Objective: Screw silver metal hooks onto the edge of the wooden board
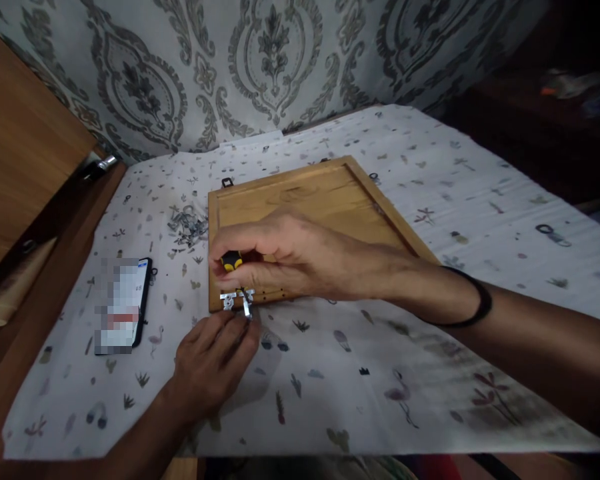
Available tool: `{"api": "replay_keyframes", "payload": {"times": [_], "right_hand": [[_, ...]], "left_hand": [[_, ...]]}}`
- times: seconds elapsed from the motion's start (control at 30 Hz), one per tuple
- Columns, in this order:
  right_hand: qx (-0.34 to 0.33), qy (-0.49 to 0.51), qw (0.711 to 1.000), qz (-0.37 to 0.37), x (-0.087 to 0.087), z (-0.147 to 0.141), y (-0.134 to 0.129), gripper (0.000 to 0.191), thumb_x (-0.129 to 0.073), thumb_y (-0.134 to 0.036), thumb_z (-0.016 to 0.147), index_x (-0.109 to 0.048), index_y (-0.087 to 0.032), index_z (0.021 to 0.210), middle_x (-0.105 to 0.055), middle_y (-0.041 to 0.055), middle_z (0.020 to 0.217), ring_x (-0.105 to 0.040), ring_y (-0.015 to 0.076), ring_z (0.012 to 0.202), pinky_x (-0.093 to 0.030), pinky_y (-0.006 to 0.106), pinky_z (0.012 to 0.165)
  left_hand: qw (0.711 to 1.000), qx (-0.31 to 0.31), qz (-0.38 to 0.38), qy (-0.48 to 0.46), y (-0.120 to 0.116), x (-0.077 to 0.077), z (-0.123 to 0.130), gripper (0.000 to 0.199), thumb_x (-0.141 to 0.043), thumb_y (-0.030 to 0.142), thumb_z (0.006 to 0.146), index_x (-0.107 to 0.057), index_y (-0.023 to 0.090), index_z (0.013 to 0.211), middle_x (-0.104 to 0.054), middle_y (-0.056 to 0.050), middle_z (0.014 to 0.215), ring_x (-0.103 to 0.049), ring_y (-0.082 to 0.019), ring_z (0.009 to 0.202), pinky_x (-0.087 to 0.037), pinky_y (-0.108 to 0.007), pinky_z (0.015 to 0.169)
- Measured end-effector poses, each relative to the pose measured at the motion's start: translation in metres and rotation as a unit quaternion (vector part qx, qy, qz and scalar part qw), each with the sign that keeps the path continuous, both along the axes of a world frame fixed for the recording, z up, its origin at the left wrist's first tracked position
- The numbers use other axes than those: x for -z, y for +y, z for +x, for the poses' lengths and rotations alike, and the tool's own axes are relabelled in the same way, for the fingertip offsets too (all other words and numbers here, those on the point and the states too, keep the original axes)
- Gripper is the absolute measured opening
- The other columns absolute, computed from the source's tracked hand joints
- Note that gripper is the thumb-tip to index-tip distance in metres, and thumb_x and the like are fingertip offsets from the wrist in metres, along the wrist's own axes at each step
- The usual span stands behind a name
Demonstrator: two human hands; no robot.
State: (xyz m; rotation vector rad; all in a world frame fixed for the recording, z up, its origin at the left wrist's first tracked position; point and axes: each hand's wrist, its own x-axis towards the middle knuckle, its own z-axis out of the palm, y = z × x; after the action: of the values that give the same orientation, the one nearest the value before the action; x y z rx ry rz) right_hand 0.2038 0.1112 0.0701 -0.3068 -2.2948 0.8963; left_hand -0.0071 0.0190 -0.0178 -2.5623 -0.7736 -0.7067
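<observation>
1. Presumably, we are turning a screw; our right hand (300, 257) grasps the screwdriver (231, 261) above the metal hinge (247, 307).
2. Our left hand (217, 357) pinches it at the wooden panel's (330, 200) corner.
3. Turning likely requires axial alignment.

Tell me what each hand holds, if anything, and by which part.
The right hand grips a screwdriver by its yellow-and-black handle. The left hand is at a metal fitting's near end; whether it grips cannot be told.
</observation>
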Motion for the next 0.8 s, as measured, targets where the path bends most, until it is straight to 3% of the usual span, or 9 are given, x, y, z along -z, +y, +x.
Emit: {"api": "replay_keyframes", "payload": {"times": [0.2, 0.27, 0.33, 0.47, 0.57, 0.67, 0.8], "right_hand": [[0.143, -0.043, 0.989, 0.017, 0.0, -0.011, -0.019, 0.017, -0.056, -0.029, 0.099, -0.061, -0.014, 0.092, -0.05, -0.005, 0.067, -0.042, 0.0096, 0.059, -0.031, 0.023, 0.06], [0.16, -0.034, 0.986, 0.013, 0.0, -0.012, -0.021, 0.018, -0.055, -0.028, 0.1, -0.061, -0.012, 0.094, -0.05, -0.005, 0.067, -0.042, 0.0095, 0.059, -0.032, 0.023, 0.06], [0.124, -0.01, 0.992, -0.003, 0.0, -0.009, -0.018, 0.02, -0.055, -0.027, 0.1, -0.062, -0.011, 0.091, -0.051, -0.0045, 0.068, -0.042, 0.0088, 0.06, -0.033, 0.022, 0.061], [-0.026, 0.015, 0.997, -0.077, 0.001, 0.001, -0.005, 0.017, -0.052, -0.023, 0.1, -0.061, -0.009, 0.103, -0.06, 0.0, 0.086, -0.049, 0.0074, 0.071, -0.039, 0.02, 0.066], [-0.05, 0.033, 0.993, -0.105, 0.003, 0.002, -0.001, 0.014, -0.051, -0.021, 0.101, -0.061, -0.01, 0.101, -0.06, -0.0011, 0.084, -0.051, 0.0065, 0.071, -0.04, 0.019, 0.067], [0.005, 0.033, 0.997, -0.067, 0.007, -0.004, -0.005, 0.017, -0.052, -0.024, 0.1, -0.058, -0.014, 0.089, -0.055, -0.0033, 0.072, -0.051, 0.0079, 0.069, -0.038, 0.019, 0.064], [0.113, 0.003, 0.993, -0.012, 0.01, -0.015, -0.02, 0.023, -0.047, -0.032, 0.103, -0.058, -0.013, 0.094, -0.056, -0.0016, 0.07, -0.052, 0.0101, 0.065, -0.037, 0.021, 0.061]], "left_hand": [[1.0, 0.001, -0.008, 0.0, 0.0, 0.0, -0.001, 0.02, -0.049, 0.008, 0.096, -0.064, 0.01, 0.109, -0.072, -0.013, 0.095, -0.065, -0.028, 0.094, -0.051, -0.038, 0.078], [1.0, 0.0, -0.011, -0.002, 0.0, 0.001, -0.001, 0.019, -0.049, 0.008, 0.096, -0.065, 0.01, 0.108, -0.072, -0.013, 0.095, -0.064, -0.028, 0.095, -0.051, -0.038, 0.078], [1.0, -0.003, -0.013, -0.003, 0.0, 0.001, 0.0, 0.019, -0.05, 0.008, 0.096, -0.065, 0.01, 0.107, -0.072, -0.013, 0.094, -0.064, -0.028, 0.094, -0.051, -0.038, 0.078], [1.0, -0.005, -0.013, -0.008, 0.001, 0.002, -0.001, 0.021, -0.049, 0.007, 0.096, -0.065, 0.012, 0.108, -0.072, -0.011, 0.093, -0.065, -0.025, 0.093, -0.05, -0.036, 0.08], [1.0, -0.008, -0.01, -0.006, 0.001, 0.001, 0.0, 0.023, -0.046, 0.007, 0.097, -0.065, 0.013, 0.108, -0.072, -0.01, 0.093, -0.065, -0.024, 0.092, -0.05, -0.035, 0.079], [1.0, -0.01, -0.011, -0.002, 0.001, 0.0, 0.001, 0.022, -0.046, 0.007, 0.097, -0.065, 0.012, 0.107, -0.072, -0.01, 0.092, -0.065, -0.025, 0.092, -0.051, -0.035, 0.078], [1.0, -0.002, -0.016, -0.005, 0.001, 0.001, 0.0, 0.021, -0.047, 0.008, 0.096, -0.064, 0.011, 0.108, -0.073, -0.012, 0.094, -0.065, -0.027, 0.093, -0.051, -0.037, 0.078]]}}
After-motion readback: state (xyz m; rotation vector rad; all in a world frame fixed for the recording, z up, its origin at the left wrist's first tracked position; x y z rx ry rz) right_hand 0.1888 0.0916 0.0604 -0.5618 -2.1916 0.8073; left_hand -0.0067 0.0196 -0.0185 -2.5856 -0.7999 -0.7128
